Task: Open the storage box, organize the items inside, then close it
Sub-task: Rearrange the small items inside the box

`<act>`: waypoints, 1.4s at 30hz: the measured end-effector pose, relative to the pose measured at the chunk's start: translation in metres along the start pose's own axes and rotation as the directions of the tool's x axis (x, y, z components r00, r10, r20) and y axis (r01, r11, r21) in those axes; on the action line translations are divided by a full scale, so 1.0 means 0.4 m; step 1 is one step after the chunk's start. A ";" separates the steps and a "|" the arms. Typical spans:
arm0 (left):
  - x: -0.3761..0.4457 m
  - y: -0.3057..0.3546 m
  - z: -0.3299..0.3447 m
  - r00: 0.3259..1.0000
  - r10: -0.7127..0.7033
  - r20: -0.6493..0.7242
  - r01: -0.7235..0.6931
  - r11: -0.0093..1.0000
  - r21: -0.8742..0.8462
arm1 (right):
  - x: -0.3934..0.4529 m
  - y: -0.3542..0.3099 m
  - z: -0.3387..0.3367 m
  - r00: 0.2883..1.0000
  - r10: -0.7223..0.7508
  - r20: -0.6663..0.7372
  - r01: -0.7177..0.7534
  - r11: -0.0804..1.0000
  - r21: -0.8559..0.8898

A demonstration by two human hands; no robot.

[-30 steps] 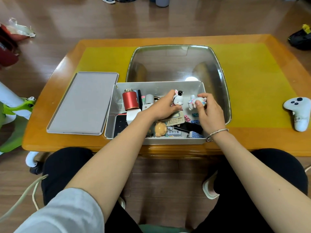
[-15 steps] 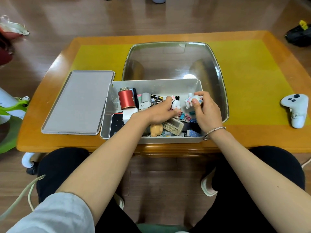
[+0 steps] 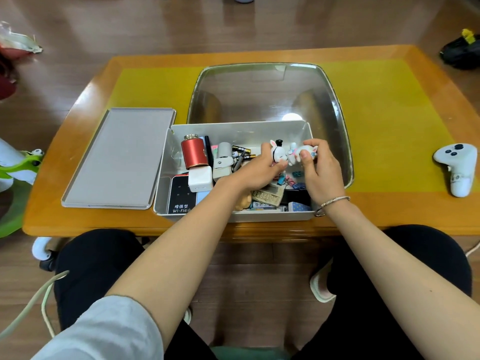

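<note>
The grey storage box [image 3: 241,131] stands open at the table's near edge, its flat lid [image 3: 119,159] lying to its left. Inside are a red cylinder [image 3: 193,155], a white charger [image 3: 200,178], a black Wi-Fi device [image 3: 179,196], batteries, binder clips and other small items. My left hand [image 3: 255,170] holds a white rabbit figurine with a black hat [image 3: 277,152] above the box's right half. My right hand [image 3: 320,170] pinches a second white figurine with pink and blue details [image 3: 302,152]. The two figurines touch.
A large clear plastic tub [image 3: 262,92] sits behind the box on the yellow mat [image 3: 384,120]. A white game controller [image 3: 457,168] lies at the table's right. My knees are under the table's near edge.
Both hands dipped slightly into the box with the figurines, then lifted them and brought them together until they touch.
</note>
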State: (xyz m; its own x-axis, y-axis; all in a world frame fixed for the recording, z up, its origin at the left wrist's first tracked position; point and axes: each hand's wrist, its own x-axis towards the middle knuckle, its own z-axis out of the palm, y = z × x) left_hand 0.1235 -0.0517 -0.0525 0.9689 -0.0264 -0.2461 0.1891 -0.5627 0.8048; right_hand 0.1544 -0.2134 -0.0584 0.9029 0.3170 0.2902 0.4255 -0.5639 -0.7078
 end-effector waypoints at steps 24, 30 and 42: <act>0.010 -0.005 -0.046 0.915 0.034 -0.403 -0.080 0.992 -0.098 | 0.034 0.009 -0.002 0.979 0.120 -0.166 -0.072 0.961 0.266; 0.037 -0.018 -0.029 0.918 0.010 -0.397 -0.077 0.986 -0.151 | 0.090 0.004 -0.005 0.983 0.099 -0.155 -0.060 0.969 0.241; 0.053 -0.038 -0.014 0.815 0.034 -0.579 -0.212 0.947 -0.242 | 0.215 -0.007 -0.020 0.992 -0.031 0.119 0.036 0.999 -0.038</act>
State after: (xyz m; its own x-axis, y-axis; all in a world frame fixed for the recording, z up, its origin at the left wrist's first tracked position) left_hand 0.1421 -0.0393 -0.0670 0.8882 0.4377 0.1398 0.0126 -0.3272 0.9449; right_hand 0.2312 -0.1908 -0.0263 0.8754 0.4232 0.2335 0.4599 -0.5805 -0.6719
